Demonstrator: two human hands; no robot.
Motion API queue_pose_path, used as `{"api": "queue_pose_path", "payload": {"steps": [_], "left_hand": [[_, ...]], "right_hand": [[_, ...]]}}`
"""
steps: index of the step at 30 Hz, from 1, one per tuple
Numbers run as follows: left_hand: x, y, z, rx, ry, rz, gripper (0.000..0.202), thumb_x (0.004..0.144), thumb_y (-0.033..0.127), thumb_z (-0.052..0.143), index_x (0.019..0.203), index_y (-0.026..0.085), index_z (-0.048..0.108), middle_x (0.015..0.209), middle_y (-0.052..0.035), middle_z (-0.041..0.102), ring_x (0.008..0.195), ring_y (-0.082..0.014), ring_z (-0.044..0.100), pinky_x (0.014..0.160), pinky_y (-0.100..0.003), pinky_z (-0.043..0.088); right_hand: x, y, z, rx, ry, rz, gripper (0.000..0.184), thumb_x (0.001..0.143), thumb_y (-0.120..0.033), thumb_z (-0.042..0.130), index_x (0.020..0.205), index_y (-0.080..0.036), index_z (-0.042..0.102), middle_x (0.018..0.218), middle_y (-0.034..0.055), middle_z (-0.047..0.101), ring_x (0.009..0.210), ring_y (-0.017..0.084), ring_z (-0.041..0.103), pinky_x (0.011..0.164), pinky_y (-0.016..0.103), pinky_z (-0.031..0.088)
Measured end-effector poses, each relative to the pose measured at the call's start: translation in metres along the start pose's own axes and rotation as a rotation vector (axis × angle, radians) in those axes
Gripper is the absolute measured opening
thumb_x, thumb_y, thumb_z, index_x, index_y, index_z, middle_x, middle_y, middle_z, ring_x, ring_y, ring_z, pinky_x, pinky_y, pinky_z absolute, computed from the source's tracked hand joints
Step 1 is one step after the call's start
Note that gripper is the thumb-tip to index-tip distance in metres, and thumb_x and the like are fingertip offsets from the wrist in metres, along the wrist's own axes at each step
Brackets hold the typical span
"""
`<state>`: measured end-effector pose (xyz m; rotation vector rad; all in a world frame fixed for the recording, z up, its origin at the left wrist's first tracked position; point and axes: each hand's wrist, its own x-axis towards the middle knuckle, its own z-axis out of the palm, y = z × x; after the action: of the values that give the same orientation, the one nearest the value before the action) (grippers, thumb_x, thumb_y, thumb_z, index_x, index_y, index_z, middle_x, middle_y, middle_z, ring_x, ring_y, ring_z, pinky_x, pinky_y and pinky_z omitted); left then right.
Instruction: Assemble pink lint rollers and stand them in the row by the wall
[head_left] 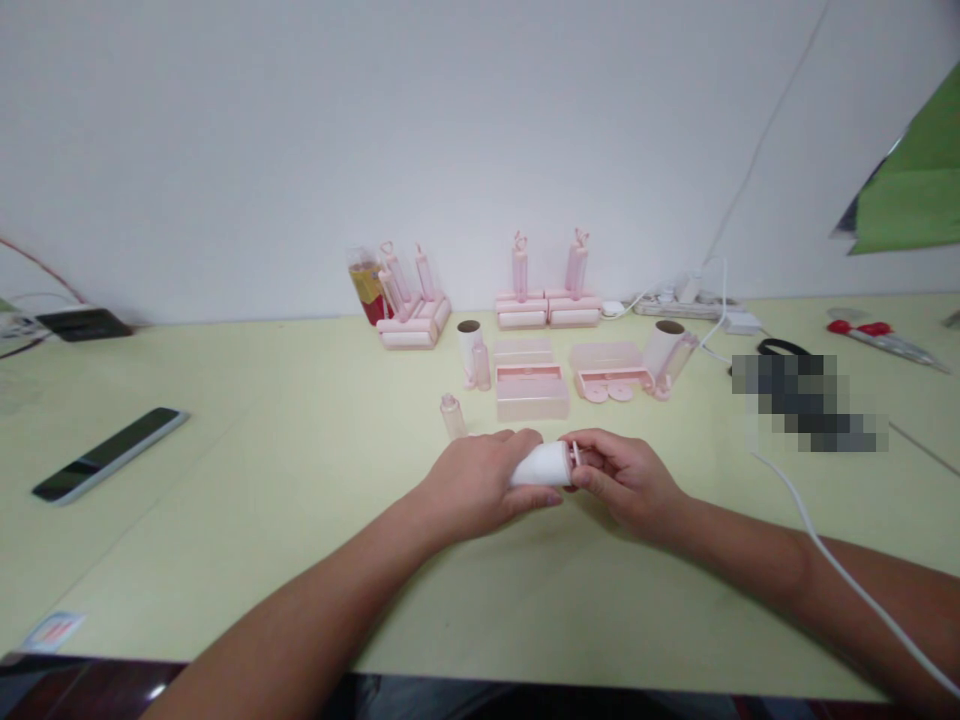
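Note:
My left hand (480,483) is wrapped round a white roll (540,466), which lies sideways above the table. At the roll's right end, my right hand (634,482) pinches a small pink disc-shaped end piece (576,455); how deep it sits in the roll is hidden by the fingers. Just beyond my left hand is a clear pink bottle-shaped piece (452,415). Two opened pink cases, one in the middle (532,393) and one to its right (609,357), lie past my hands. Pink round discs (608,394) rest at the right case's front.
White rolls with brown cores stand left (469,345) and right (663,348) of the cases. Assembled pink rollers (546,310) line the wall. A dark slab-like device (112,455) lies left. On the right are a power strip (682,306), red-handled scissors (862,330) and a white cable (810,530).

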<state>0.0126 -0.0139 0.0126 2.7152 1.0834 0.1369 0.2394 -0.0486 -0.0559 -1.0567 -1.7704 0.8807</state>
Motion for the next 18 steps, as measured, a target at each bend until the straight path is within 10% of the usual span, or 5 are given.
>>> {"api": "queue_pose_path", "payload": {"steps": [18], "left_hand": [[0.0, 0.0026, 0.0001, -0.015, 0.013, -0.035, 0.056, 0.086, 0.07, 0.046, 0.114, 0.022, 0.055, 0.106, -0.0071, 0.067, 0.089, -0.0252, 0.064, 0.07, -0.032, 0.044]], "right_hand": [[-0.0002, -0.0019, -0.0018, -0.143, 0.075, -0.094, 0.036, 0.09, -0.046, 0.06, 0.111, -0.018, 0.066, 0.084, 0.0041, 0.07, 0.07, 0.017, 0.064, 0.065, 0.026, 0.05]]}}
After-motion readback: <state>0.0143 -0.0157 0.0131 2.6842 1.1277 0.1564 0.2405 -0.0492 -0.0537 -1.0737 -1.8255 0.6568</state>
